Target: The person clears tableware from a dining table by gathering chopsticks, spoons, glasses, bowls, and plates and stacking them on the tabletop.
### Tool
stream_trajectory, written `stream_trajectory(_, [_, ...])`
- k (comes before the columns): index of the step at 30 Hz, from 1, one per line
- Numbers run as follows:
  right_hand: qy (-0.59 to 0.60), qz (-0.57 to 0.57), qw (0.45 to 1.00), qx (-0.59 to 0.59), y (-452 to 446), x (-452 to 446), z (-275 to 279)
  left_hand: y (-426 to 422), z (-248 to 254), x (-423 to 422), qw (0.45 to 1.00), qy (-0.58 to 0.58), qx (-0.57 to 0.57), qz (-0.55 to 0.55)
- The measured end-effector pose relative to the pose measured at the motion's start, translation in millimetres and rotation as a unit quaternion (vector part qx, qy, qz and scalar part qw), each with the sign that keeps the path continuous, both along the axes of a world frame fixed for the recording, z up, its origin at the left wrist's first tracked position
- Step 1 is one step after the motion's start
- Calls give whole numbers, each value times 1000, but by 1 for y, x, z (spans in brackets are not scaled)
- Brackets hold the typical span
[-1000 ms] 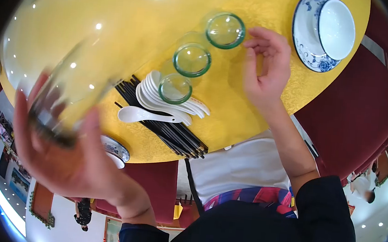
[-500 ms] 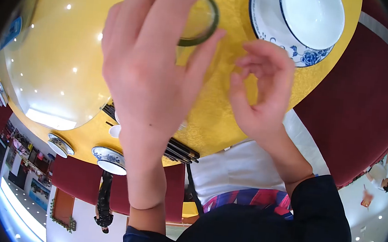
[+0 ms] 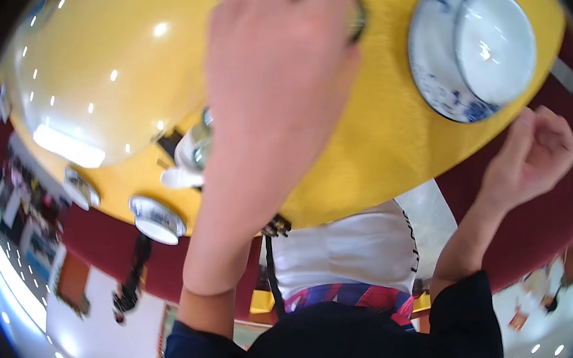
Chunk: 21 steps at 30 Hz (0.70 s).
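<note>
Upper centre, the glass (image 3: pixel 359 20) shows right of my left hand (image 3: pixel 279 62), grip unclear; my right hand (image 3: pixel 535 156), half-curled, hangs far right.

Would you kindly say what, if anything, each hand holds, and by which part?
Left hand partly covers a glass; its hold cannot be told. Right hand holds nothing visible.

Single head-worn camera, wide fisheye, dark curved border. Sits above the near edge of the yellow table (image 3: pixel 369 166), facing forward and steeply down onto it. Close range: left hand (image 3: pixel 279 62), over the table, is nearest the lens and blocks part of the tabletop. Wearer's dark shirt (image 3: pixel 367 350) in view on the table's near side; background person (image 3: pixel 127 298) past the table edge appears upside down.
</note>
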State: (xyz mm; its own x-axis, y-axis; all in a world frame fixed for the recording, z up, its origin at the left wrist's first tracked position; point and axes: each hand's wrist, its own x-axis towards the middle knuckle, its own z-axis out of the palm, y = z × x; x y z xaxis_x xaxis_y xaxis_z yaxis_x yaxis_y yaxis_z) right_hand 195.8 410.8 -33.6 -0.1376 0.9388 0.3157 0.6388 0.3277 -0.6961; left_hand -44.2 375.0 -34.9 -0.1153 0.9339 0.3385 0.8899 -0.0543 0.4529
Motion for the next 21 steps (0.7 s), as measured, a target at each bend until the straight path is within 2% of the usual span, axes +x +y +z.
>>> stream_trajectory(1, [-51,0,998,43,10,6,-4,-7,2,-6,998,42,-32,14])
stream_trajectory(3, [-64,-21,994,83,25,25,-13,-22,-1,-7,979,17,-199,44])
stream_trajectory(4, [-40,75,993,84,28,0,-4,-25,-12,2,991,12,-73,114])
stream_trajectory(5, [-81,-228,970,-33,12,-64,21,-33,-20,-3,984,16,64,167])
stream_trajectory(6, [8,-178,984,-31,11,-62,19,-49,-12,-24,980,61,51,182])
stream_trajectory(7, [50,-170,983,-46,8,-65,21,-64,-3,-38,985,-29,74,154])
stream_trajectory(8, [-96,28,994,36,32,42,-12,-74,6,-50,980,-125,100,122])
stream_trajectory(9, [-151,-12,987,53,23,25,-8,-103,10,-88,988,-68,56,128])
stream_trajectory(10, [-149,-51,987,44,17,16,-9,-156,12,-138,974,-18,32,222])
stream_trajectory(11, [-153,-90,983,35,14,12,-7,-180,40,-173,896,-109,-58,426])
stream_trajectory(12, [-151,-90,984,31,25,20,-9,-208,49,-223,911,-45,5,409])
stream_trajectory(13, [-138,-13,986,90,47,40,-18,-252,46,-264,803,-221,125,539])
stream_trajectory(14, [-126,65,979,150,65,64,-27,-300,51,-312,691,-317,176,625])
stream_trajectory(15, [-126,61,979,150,74,98,-39,-333,57,-328,674,-284,150,665])
stream_trajectory(17, [-323,72,943,27,91,149,-48,-407,56,-367,698,-221,-31,680])
stream_trajectory(18, [-301,154,938,83,107,126,-46,-423,60,-373,672,-246,-92,692])
stream_trajectory(19, [-370,37,928,12,82,104,-40,-440,62,-373,638,-272,-152,704])
stream_trajectory(21, [-367,-28,927,-69,59,50,-27,-456,55,-379,601,-270,-205,724])
